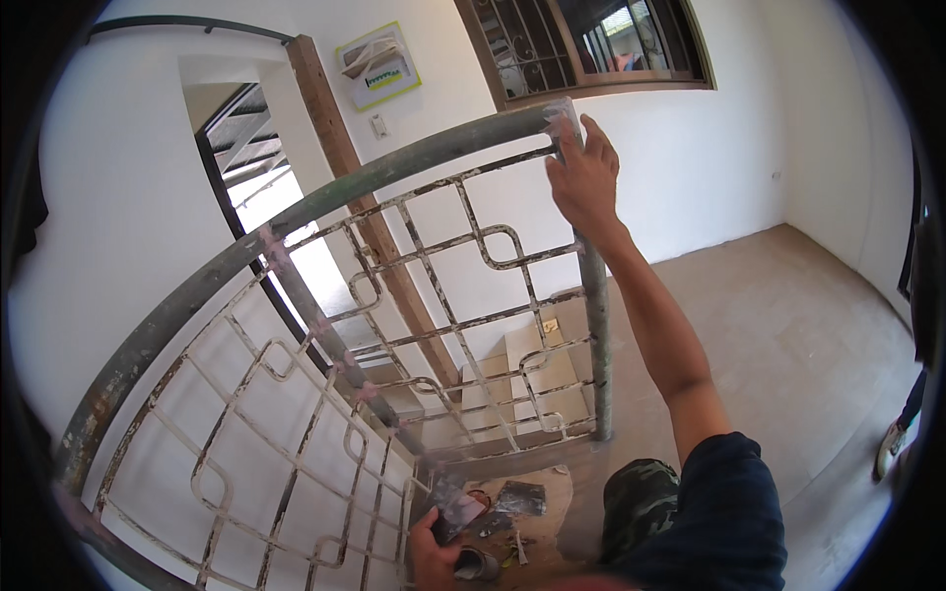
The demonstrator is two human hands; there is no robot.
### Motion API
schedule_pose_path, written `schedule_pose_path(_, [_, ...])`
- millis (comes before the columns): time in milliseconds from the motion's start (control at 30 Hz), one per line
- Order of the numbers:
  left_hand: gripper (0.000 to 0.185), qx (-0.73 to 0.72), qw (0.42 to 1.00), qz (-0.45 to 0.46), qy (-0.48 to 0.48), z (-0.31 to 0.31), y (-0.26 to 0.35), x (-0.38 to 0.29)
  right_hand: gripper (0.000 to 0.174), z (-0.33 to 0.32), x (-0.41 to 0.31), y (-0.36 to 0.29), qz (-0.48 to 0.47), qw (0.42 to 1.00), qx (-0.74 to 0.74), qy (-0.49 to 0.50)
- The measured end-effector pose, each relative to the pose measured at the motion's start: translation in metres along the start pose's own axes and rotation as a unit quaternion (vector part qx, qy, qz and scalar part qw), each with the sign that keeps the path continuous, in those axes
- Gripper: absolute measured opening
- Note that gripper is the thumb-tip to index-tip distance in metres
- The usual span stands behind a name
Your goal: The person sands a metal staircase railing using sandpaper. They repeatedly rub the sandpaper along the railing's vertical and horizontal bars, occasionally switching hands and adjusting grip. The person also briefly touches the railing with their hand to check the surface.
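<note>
My right hand (pixel 587 177) reaches up to the corner of a worn metal railing (pixel 443 151), where the green-grey tube handrail meets the end post (pixel 595 332). Its fingers are spread around the corner, and the index finger touches pinkish filler (pixel 559 118) smeared there. Whether a thin blade is under the fingers cannot be made out. Low down, beside the lower railing, my left hand (pixel 434 550) grips a flat putty board (pixel 452 510) with grey smears and a pink lump of filler. More pink filler marks the joints of the middle post (pixel 321 325).
On the floor, a stained cardboard sheet (pixel 558 502) holds a dark smeared plate (pixel 521 498) and an open can (pixel 477 565). Tiled steps (pixel 528 369) descend behind the railing. A brown beam (pixel 384 273) stands by the doorway. Another person's shoe (pixel 887 451) shows at far right.
</note>
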State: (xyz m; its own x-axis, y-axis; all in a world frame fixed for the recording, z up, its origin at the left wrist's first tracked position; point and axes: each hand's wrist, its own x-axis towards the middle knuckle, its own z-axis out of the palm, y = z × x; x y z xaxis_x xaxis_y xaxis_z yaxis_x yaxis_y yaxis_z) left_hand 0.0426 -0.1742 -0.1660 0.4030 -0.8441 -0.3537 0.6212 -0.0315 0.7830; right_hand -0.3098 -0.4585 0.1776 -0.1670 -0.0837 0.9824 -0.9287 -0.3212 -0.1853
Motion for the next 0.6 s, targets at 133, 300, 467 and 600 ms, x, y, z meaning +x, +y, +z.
schedule_pose_path(133, [0.02,-0.059,0.99,-0.121,0.028,0.003,0.003,0.012,0.072,0.011,-0.001,-0.015,-0.014,0.995,-0.102,-0.011])
schedule_pose_path(300, [0.021,-0.087,0.986,-0.14,0.005,-0.001,-0.004,0.022,0.071,0.001,-0.017,-0.023,-0.029,0.985,-0.136,-0.097])
schedule_pose_path(467, [0.022,-0.116,0.984,-0.132,-0.009,0.001,-0.001,0.014,0.066,-0.004,-0.002,-0.012,-0.045,0.995,-0.094,-0.005])
schedule_pose_path(600, [0.023,-0.109,0.987,-0.119,-0.001,0.011,0.008,0.001,0.064,-0.009,-0.014,-0.008,-0.086,0.99,-0.106,-0.032])
